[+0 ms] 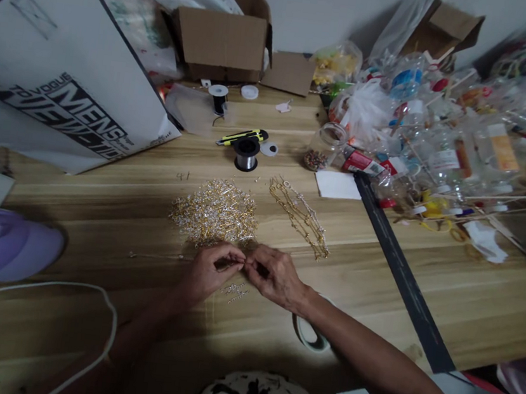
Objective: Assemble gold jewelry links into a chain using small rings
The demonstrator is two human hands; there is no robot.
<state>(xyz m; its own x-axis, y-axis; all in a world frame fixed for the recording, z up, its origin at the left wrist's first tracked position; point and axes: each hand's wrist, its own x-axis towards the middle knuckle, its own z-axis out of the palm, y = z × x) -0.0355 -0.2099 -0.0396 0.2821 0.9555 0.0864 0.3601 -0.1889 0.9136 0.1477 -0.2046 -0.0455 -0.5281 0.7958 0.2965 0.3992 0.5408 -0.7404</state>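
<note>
My left hand (208, 270) and my right hand (275, 275) meet fingertip to fingertip at the front of a pile of small gold and silver chain pieces (217, 212). Both are closed in a pinch. A thin beaded chain (155, 255) lies stretched out on the table to the left and runs into my left hand. Whatever my right fingertips pinch is too small to make out. Just below my hands is a little group of silver chain bits (235, 291). Several long gold and silver chains (299, 217) lie side by side to the upper right.
Behind the pile are a wire spool (247, 155), a yellow-black cutter (241, 137) and a jar of beads (319, 153). A tape roll (310, 336) lies by my right forearm. Bottles and bags (447, 143) crowd the right, a large printed bag (67, 71) the left.
</note>
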